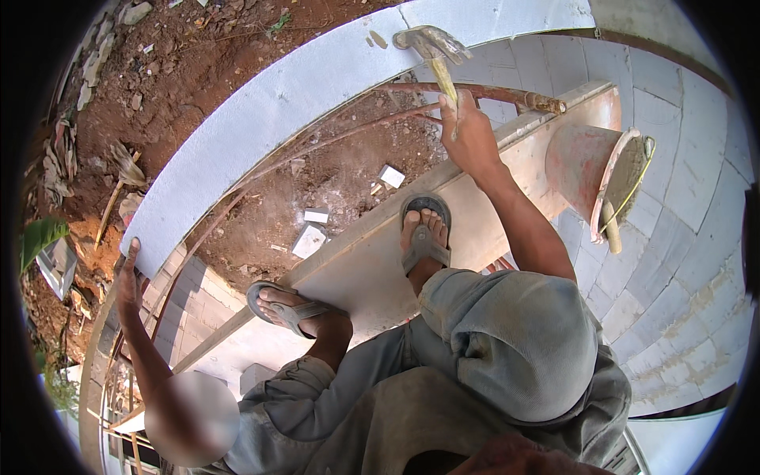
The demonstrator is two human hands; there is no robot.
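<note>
My right hand [469, 134] is closed around the yellow handle of a claw hammer [431, 43]. The hammer's head is over the top face of a long row of pale lightweight blocks [261, 111], near a joint between two of them; whether it touches cannot be told. At the row's near left end, my left hand [129, 273] grips the end of the last block, fingertips at its corner. Some grey mortar smears show on the block beside the hammer.
My sandaled feet stand on a plank [364, 269]. A mortar-stained bucket [586, 174] with a wooden-handled tool sits on its right end. A rusty pole [507, 96] crosses near the hammer. White block offcuts [309, 240] lie on red soil below; a block wall [665, 142] rises at right.
</note>
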